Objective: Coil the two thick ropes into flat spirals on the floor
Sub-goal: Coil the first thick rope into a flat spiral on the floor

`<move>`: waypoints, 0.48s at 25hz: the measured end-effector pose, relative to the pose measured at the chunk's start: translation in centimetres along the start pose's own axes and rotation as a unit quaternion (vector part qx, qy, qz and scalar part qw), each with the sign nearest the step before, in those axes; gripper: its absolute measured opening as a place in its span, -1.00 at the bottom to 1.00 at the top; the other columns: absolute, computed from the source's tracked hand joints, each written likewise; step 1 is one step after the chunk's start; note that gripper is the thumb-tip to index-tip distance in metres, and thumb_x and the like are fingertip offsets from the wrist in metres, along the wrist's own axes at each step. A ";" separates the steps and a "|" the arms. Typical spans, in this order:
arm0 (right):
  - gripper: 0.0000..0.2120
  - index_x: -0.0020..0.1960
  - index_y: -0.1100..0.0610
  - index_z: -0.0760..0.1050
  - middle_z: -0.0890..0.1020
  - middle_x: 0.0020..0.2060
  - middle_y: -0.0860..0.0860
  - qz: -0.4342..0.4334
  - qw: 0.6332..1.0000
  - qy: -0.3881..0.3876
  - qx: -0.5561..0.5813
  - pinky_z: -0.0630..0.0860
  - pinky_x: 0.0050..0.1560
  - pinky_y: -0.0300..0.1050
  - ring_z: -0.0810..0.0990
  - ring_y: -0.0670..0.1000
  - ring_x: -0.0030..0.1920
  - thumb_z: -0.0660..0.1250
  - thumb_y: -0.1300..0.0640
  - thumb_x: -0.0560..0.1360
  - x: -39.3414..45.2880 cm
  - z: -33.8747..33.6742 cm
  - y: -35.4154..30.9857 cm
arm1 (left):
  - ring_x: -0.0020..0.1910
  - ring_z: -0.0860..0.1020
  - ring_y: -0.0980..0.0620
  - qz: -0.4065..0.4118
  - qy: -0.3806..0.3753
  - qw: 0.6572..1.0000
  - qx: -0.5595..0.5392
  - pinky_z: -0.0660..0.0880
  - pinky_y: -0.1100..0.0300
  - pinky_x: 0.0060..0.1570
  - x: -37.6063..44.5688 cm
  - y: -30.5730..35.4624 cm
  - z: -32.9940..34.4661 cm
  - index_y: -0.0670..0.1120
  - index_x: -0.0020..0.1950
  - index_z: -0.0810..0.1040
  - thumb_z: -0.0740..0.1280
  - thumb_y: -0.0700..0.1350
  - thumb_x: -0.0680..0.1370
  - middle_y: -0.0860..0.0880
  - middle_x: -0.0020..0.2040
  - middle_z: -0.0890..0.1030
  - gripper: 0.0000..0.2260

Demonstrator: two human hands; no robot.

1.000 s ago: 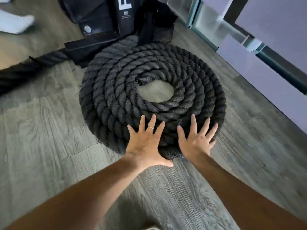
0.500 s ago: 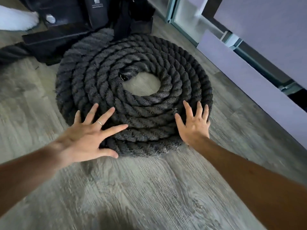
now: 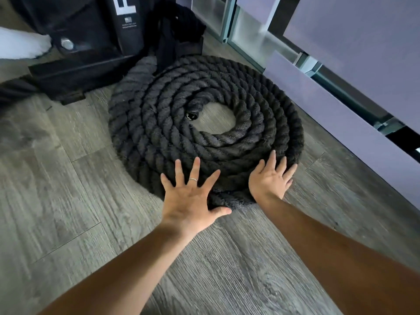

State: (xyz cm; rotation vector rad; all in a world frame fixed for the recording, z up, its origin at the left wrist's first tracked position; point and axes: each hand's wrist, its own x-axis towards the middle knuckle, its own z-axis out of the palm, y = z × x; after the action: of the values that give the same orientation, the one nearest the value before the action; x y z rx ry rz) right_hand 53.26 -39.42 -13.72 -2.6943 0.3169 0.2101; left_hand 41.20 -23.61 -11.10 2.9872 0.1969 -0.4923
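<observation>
Floor (image 3: 68,201): grey wood planks, carrying the rope.
Rope (image 3: 159,123): thick black rope, lying in a flat spiral just in front of the black machine base (image 3: 75,42).
Left hand (image 3: 193,201): grip wide, fingers splayed straight, pressing the rope's near edge.
Right hand (image 3: 270,178): grip wide, fingers flat on the rope's near-right rim.
Ring (image 3: 193,179): on a left finger.

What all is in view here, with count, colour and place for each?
rope coil: one, black, flat spiral on floor, centre
second rope: one, black, far left edge, mostly out of view
machine base: one, black, top left behind coil
white thing: one, top left, cannot tell what
cabinet: pale lilac, right
floor: grey wood planks
left hand: fingers spread, on coil's near edge
right hand: flat on coil's near right edge
</observation>
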 end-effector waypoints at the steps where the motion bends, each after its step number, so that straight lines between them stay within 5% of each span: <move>1: -0.48 0.65 -0.08 0.03 -0.03 0.65 0.09 -0.004 1.000 0.008 -0.015 -0.13 0.57 0.23 -0.26 0.19 0.62 -0.09 -0.08 0.69 0.4 0.1 -0.1 | 0.61 -0.22 -0.34 0.010 0.005 1.000 -0.004 0.00 -0.42 0.48 0.0 -0.7 -0.2 0.27 0.62 -0.19 -0.06 0.59 0.43 -0.06 0.66 -0.28 -0.16; 6: -0.48 0.64 -0.10 0.07 -0.01 0.65 0.12 -0.029 0.999 0.011 -0.043 -0.10 0.57 0.24 -0.24 0.22 0.62 -0.10 -0.08 0.69 2.9 -0.6 0.5 | 0.65 -0.04 0.07 0.128 0.054 0.990 -0.031 0.32 0.03 0.49 -0.3 -4.6 -0.8 0.18 0.66 -0.01 0.13 0.20 0.66 0.10 0.68 -0.03 -0.40; 10: -0.48 0.65 -0.14 -0.07 -0.09 0.65 0.11 -0.008 0.992 -0.075 -0.105 -0.10 0.56 0.23 -0.25 0.23 0.61 -0.09 -0.10 0.70 5.9 -3.2 0.5 | 0.65 -0.12 0.10 0.168 0.022 0.984 -0.056 0.27 0.06 0.51 0.9 -3.4 -1.2 0.17 0.66 0.02 0.16 0.05 0.69 0.10 0.68 -0.08 -0.43; 12: -0.46 0.65 -0.08 0.02 0.04 0.62 0.18 0.004 0.984 -0.101 -0.146 -0.01 0.55 0.23 -0.07 0.27 0.60 0.02 -0.08 0.69 6.8 -5.5 -0.3 | 0.65 -0.12 0.11 0.187 -0.013 0.979 -0.079 0.14 0.09 0.57 0.5 -3.6 -1.8 0.15 0.65 0.13 0.18 0.03 0.69 0.07 0.69 -0.04 -0.48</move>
State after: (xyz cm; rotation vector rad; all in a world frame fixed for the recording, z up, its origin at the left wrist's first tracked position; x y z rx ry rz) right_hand 60.43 -42.81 -9.98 -2.9254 0.2500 0.5693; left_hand 41.71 -19.73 -9.83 2.7641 -0.3095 -0.4456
